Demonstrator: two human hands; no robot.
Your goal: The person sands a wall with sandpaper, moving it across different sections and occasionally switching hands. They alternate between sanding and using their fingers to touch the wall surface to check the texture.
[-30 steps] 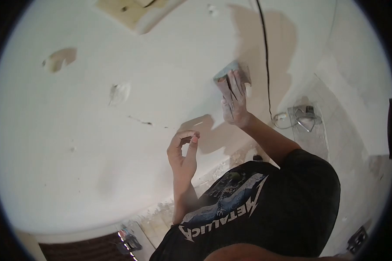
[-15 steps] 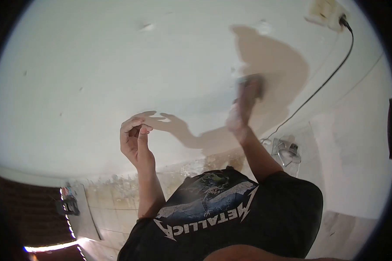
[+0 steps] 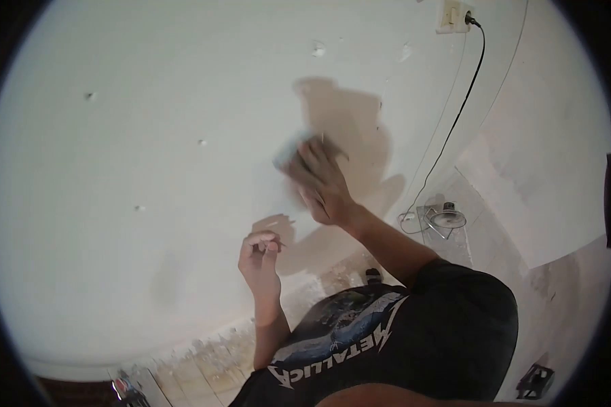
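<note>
Right hand (image 3: 322, 182) flat, fingers spread, pressing a grey sanding pad (image 3: 286, 153) (probably sandpaper; blurred) against the white wall (image 3: 149, 136), palm giving even pressure. Left hand (image 3: 259, 254) loosely curled, empty, held off the wall near its lower part.

Two hands show: one right hand (image 3: 326, 186) pressed flat over one grey sanding pad (image 3: 288, 150) on the one white wall (image 3: 149, 136), and one left hand (image 3: 259, 254) raised near it with its fingers curled, apart from the wall. The wall carries at least four small patched spots, among them one (image 3: 89, 96) far to the left and one (image 3: 318, 48) near the top. There is also one wall socket (image 3: 453, 15), one black cable (image 3: 463, 95) plugged into it, one work lamp (image 3: 442, 218) on the floor, and one black printed T-shirt (image 3: 414, 332).
</note>
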